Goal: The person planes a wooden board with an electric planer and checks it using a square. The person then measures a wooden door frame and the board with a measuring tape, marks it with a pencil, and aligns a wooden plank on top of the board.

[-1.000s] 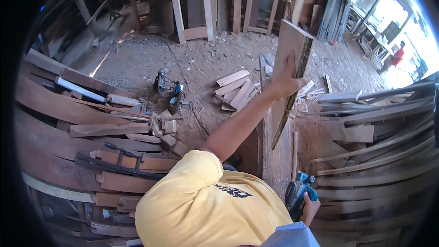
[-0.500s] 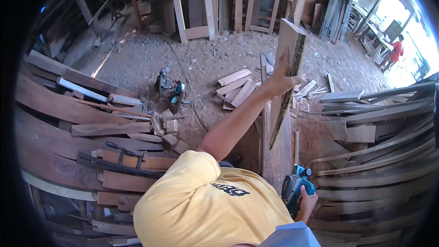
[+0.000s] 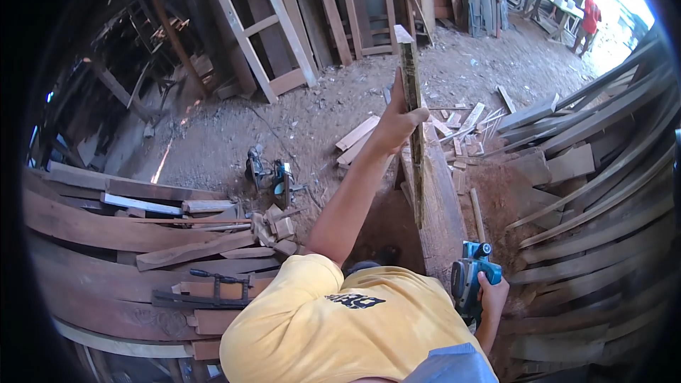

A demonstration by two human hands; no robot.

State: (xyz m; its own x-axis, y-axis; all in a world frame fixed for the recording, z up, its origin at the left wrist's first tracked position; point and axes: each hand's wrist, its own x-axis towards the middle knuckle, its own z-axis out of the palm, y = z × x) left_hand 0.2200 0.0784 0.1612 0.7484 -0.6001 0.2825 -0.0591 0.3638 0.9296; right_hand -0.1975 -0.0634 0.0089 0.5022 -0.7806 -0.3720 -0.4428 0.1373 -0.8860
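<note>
My left hand (image 3: 401,126) is closed around a wooden board (image 3: 417,181), arm stretched out ahead of me. The board is seen almost edge-on, with a rough, dark, mottled edge toward me. It stands over a thick wooden beam (image 3: 441,216); whether its lower end touches the beam I cannot tell. At my right side, my right hand (image 3: 494,298) grips the handle of a teal and black electric planer (image 3: 474,274). The planer is near the beam's close end, its base turned toward the beam.
Stacked planks (image 3: 99,230) lie on the left with a clamp (image 3: 220,287) on them. More long boards (image 3: 603,248) fill the right. Power tools (image 3: 269,174) and a cord rest on the dirt floor. Wooden frames (image 3: 262,25) lean behind. A person in red (image 3: 589,21) stands far right.
The board in my left hand has turned, showing more of its edge and less of its broad face. My view has swung and tilted. Both hands keep their hold.
</note>
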